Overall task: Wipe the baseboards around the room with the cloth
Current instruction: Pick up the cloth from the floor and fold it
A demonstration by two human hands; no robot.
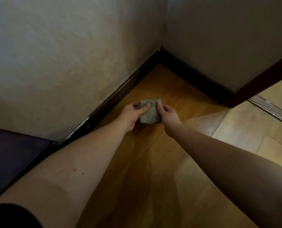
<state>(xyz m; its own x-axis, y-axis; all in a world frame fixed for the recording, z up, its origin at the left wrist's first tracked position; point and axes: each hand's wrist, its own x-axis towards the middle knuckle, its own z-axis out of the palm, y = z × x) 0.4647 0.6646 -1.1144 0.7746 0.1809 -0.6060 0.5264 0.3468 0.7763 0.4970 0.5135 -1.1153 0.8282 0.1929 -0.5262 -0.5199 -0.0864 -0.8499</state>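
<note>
Near: both arms reach fwd over the floor (153, 162). L hand (132, 113) and R hand (169, 115) each pinch one side of the folded cloth (149, 113), held btw them just above the floor. Baseboard (120, 94) runs diagonal, near-left to the far corner, and lies left of the cloth, close. L hand is nearer to it, so I judge the next move goes left.

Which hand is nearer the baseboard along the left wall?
Left. The left hand holds the cloth beside that baseboard; the right hand grips the cloth's far side.
</note>
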